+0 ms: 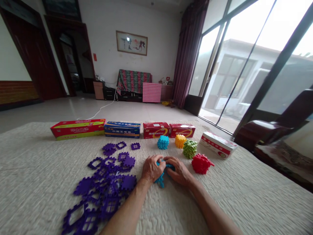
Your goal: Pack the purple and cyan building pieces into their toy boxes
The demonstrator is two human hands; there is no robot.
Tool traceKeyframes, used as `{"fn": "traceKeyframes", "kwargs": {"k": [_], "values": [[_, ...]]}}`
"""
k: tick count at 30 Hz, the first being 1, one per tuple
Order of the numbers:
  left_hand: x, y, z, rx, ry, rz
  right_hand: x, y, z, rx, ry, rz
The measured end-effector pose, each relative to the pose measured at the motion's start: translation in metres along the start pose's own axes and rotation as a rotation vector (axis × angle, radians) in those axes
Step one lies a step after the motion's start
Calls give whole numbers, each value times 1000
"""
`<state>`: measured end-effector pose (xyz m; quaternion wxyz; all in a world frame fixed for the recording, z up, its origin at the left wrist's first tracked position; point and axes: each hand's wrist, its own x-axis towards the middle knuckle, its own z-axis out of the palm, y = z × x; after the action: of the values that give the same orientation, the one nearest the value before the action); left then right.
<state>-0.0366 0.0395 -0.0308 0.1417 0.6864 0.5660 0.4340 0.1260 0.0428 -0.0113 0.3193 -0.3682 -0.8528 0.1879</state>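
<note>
From the head view, two bare hands meet nearer the wearer than a light-blue stack (163, 142) that sits on a pale quilted cover (171, 215). The left hand (153, 168) has its fingers bent and closed on some blue interlocking pieces (160, 180); the right hand (178, 171) curls its fingers over the same pieces, gripping their other side. These pieces lie between the hands, directly on the wearer's side of the light-blue stack, partly hidden by the fingers; whether they touch the cover is hard to tell.

To the right of the light-blue stack stands an orange stack (180, 141); a green block (190, 149) is farther right and a little nearer the wearer, and a red block (201, 164) is beyond that, nearer still. A spread of purple notched pieces (129, 182), some solid and some window-like, lies to the left of the light-blue stack and toward the wearer.

Just behind the light-blue stack are two red boxes (156, 130), with a blue box (122, 130) and a long red-and-yellow box (79, 129) off to its left. A white-and-red box (217, 144) lies well to its right.
</note>
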Motion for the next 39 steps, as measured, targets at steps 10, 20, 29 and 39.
{"fn": "traceKeyframes", "kwargs": {"k": [10, 20, 29, 39], "values": [[6, 4, -5, -76, 89, -230, -1, -5, -4, -63, -40, -17], [8, 4, -3, -52, 91, -285, 11, 12, -2, -28, 104, 48], [9, 6, -4, -38, 64, -293, 25, 52, -5, -21, 95, 48], [9, 3, -2, -49, 97, -270, 24, 44, 0, -187, 160, 180]]}}
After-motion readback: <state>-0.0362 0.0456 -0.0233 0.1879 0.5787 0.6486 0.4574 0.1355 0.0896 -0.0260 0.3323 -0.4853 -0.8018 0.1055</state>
